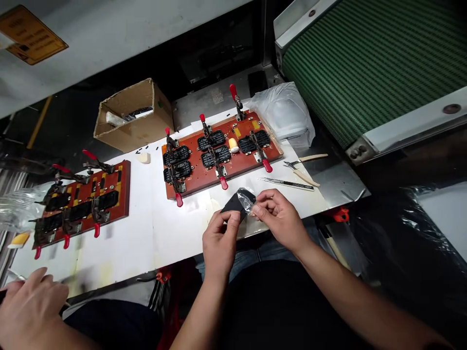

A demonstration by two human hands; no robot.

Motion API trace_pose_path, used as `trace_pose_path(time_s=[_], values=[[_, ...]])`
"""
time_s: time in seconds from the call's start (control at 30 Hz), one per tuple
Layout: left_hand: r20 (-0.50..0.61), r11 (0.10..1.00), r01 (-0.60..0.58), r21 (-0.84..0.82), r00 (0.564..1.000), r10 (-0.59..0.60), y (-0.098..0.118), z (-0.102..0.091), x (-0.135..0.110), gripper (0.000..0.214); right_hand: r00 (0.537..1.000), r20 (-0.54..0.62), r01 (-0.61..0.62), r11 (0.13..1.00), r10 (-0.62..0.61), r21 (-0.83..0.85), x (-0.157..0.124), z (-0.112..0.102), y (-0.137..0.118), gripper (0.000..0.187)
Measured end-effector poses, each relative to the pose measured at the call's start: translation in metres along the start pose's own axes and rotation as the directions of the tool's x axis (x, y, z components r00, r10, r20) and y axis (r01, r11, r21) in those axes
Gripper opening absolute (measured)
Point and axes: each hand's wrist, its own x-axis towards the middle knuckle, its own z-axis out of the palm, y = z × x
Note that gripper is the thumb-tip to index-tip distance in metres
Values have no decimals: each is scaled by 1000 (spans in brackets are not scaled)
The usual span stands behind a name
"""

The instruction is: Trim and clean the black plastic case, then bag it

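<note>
Plastic, clear and crumpled [20, 209], bunches at far left beside a reddish-brown rectangular board [124, 189] with red-handled metal clamps. A co-worker's bare hand [34, 304] shows at the lower left edge; what it grips is too cut off to tell. Farther along, an open brown cardboard box [146, 131] stands behind the white-covered table [142, 233]. Next to it lies a larger reddish-brown rectangular board [193, 182], bearing 5 black ribbed parts [216, 156] and 6 clamps with red grips.

At centre, just in front of the larger board, my left hand [222, 240] pinches a flat black plate [229, 201] between thumb and fingers, the plate tilted above the table's near edge. To its right, my right hand [280, 218] has a narrow fingertip pinch on a thin, clear, glossy film [246, 200] that overlaps the plate's right end. I judge the step to be handling film at the plate; whether it clings there, I cannot tell. The next move, I reckon, calls for a steady left grip and a gentle, controlled right pinch.

Farther right lie a slim black-handled knife [288, 183] and metal cutters with cream handles [314, 157].
</note>
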Motion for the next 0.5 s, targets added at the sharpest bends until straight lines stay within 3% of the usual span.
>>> trace_pose_path(time_s=[0.13, 0.3, 0.4, 0.5], values=[[30, 979, -153, 132, 988, 151, 9, -5, -3, 12, 994, 84, -50, 984, 65, -172, -2, -1, -6, 25], [75, 986, -94, 138, 994, 84, 5, -13, 0, 15, 975, 169, -131, 988, 144, -86, 0, 3, -2, 21], [44, 999, 7, 32, 999, -8, -1, -13, 1, 22, 991, 78, -101, 989, 110, -109, 0, 4, 3, 18], [15, 999, 36, 23, 999, -36, -4, -14, 4, 27, 996, -36, -91, 981, 86, -170, 1, 3, 5, 18]])
